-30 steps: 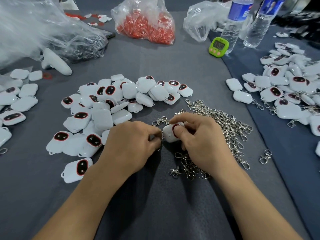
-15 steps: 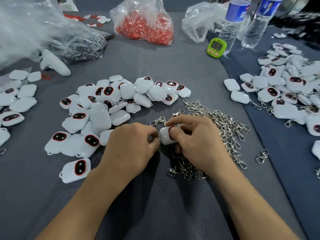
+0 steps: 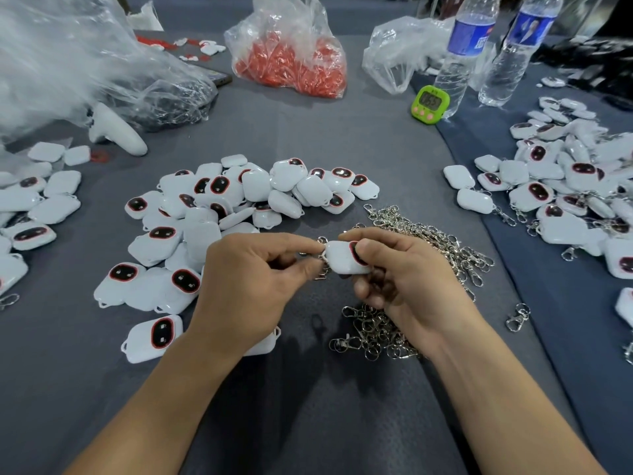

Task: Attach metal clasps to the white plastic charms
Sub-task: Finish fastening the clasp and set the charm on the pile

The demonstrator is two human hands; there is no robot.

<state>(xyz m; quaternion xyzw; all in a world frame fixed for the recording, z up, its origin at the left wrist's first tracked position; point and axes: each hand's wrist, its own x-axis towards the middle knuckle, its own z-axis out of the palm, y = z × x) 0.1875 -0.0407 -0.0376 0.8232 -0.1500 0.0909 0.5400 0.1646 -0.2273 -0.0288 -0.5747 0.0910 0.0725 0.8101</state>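
Lifted a touch now, left hand (image 3: 253, 286) pinching a clasp (image 3: 322, 269) onto the charm (image 3: 342, 258) gripped by the right hand (image 3: 407, 286) dead centre; finished pile (image 3: 565, 200) at two o'clock, many bare charms (image 3: 219, 214) at ten o'clock

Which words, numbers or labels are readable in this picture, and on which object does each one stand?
No text can be quoted with certainty.
green timer: dark digits on its display, too blurred to read.
water bottle beside the timer: white characters on a blue label, too small to read.
other water bottle: blue label, its print unreadable.
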